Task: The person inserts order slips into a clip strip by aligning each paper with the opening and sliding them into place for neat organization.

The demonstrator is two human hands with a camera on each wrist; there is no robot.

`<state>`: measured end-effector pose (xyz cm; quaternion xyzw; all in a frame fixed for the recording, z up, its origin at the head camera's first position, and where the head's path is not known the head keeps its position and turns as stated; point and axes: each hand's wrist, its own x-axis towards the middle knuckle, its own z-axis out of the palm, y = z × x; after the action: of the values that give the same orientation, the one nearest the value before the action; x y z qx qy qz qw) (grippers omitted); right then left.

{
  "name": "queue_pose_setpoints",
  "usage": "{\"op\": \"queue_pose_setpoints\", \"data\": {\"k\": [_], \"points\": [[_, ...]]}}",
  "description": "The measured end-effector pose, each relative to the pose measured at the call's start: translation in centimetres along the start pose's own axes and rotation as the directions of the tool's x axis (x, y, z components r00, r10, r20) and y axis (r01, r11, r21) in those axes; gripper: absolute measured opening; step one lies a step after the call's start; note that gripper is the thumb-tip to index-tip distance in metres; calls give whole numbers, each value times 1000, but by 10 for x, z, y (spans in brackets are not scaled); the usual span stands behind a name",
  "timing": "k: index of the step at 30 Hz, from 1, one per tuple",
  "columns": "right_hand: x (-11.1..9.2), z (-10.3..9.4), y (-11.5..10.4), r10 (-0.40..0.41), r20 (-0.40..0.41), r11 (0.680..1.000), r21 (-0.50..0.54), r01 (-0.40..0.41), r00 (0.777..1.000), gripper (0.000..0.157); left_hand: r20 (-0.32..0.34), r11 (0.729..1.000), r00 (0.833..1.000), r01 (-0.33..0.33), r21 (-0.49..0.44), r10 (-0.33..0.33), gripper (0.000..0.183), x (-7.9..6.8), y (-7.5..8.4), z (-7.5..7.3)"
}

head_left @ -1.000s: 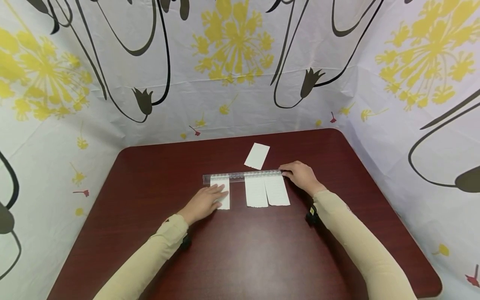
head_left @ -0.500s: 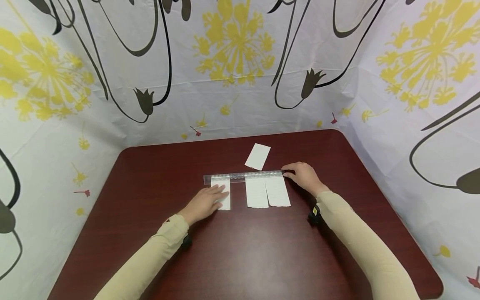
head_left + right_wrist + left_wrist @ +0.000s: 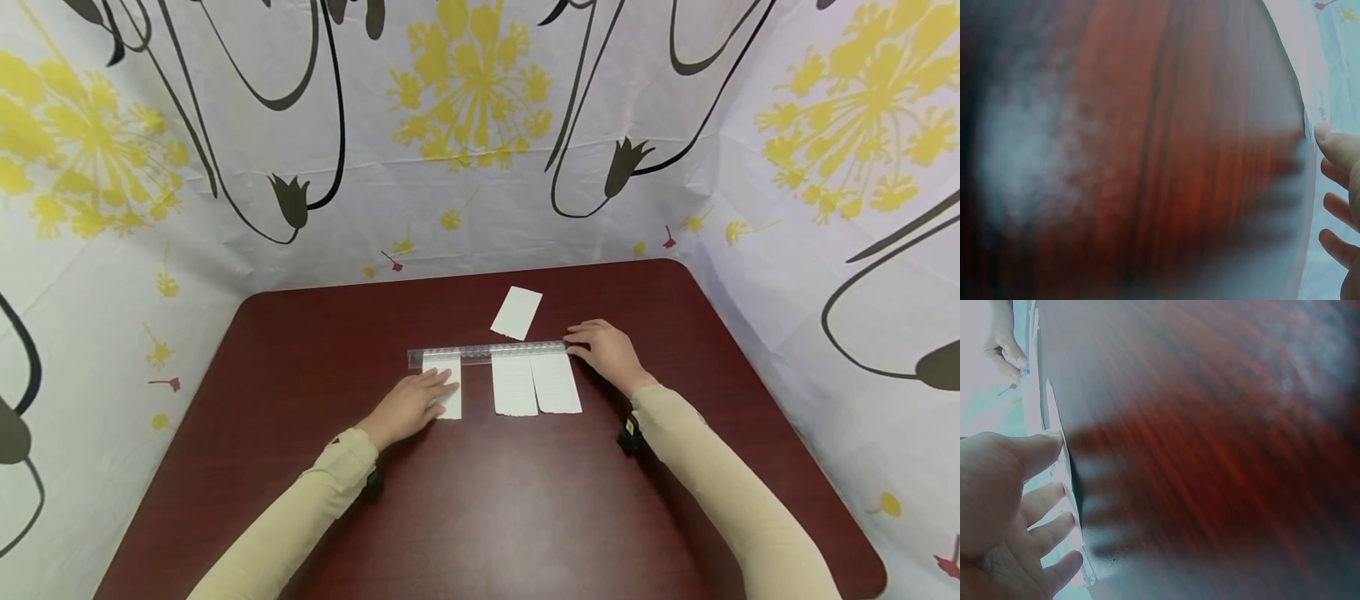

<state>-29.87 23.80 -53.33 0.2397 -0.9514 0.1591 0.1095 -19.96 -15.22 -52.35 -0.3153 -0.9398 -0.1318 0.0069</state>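
Observation:
A clear plastic ruler lies across the upper ends of three white paper slips. My left hand rests with fairly straight, spread fingers on the left paper slip, covering part of it. In the left wrist view, the fingertips of that hand touch the paper. At the ruler's right end my right hand pinches it between thumb and fingers. The middle paper slip and the right paper slip lie side by side, with a gap between them and the left one.
Beyond the ruler, another white paper slip lies at a slant. Everything is on a dark red-brown wooden table with rounded corners. A white cloth printed with yellow flowers and dark stems hangs around its back and sides.

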Motion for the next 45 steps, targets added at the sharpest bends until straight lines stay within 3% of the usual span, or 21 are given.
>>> {"op": "queue_pose_setpoints", "data": {"k": [4, 13, 21, 45], "points": [[0, 0, 1, 2, -11, 1000, 31, -1, 1000, 33, -25, 1000, 999, -18, 21, 19, 45, 0, 0, -1], [0, 0, 1, 14, -8, 998, 65, -14, 1000, 34, 32, 1000, 999, 21, 10, -22, 47, 1, -1, -2], [0, 0, 0, 9, -14, 998, 68, -8, 1000, 34, 37, 999, 999, 27, 23, -28, 46, 1, -2, 0], [0, 0, 1, 32, 16, 997, 75, -34, 999, 34, 14, 1000, 1000, -28, -15, 28, 47, 6, 9, 1]]}}
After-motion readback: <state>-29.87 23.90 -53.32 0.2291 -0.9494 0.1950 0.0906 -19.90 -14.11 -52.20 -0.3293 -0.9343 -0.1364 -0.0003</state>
